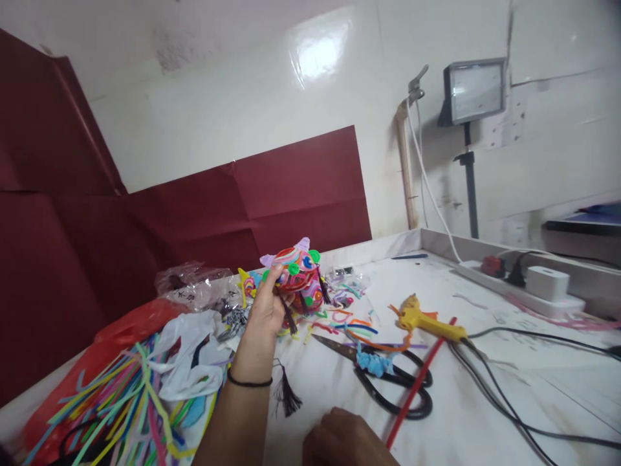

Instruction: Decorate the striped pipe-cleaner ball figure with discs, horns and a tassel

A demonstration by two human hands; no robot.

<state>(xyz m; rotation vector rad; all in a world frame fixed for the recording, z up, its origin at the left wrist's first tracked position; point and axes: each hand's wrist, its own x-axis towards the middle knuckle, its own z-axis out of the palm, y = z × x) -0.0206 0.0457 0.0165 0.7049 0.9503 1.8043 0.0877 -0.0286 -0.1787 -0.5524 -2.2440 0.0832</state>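
Note:
My left hand (266,307) is raised over the white table (485,414) and holds a multicoloured pipe-cleaner figure (298,275) with green dots, purple ears and dark tassels. A black band circles that wrist. My right hand (347,440) rests low at the bottom edge, fingers curled, close to a red stick (421,382); whether it touches the stick I cannot tell. Large black scissors (388,378) lie just right of my hands, with a small blue fuzzy piece (374,362) on them. A loose black tassel (287,395) lies beside my left forearm.
A yellow glue gun (429,321) with black cables lies to the right. Bundled coloured pipe cleaners (121,401) and plastic bags (194,288) fill the left side. A power strip with plugs (528,285) sits at the back right, a lamp stand (473,90) behind it. Dark red sheets cover the wall.

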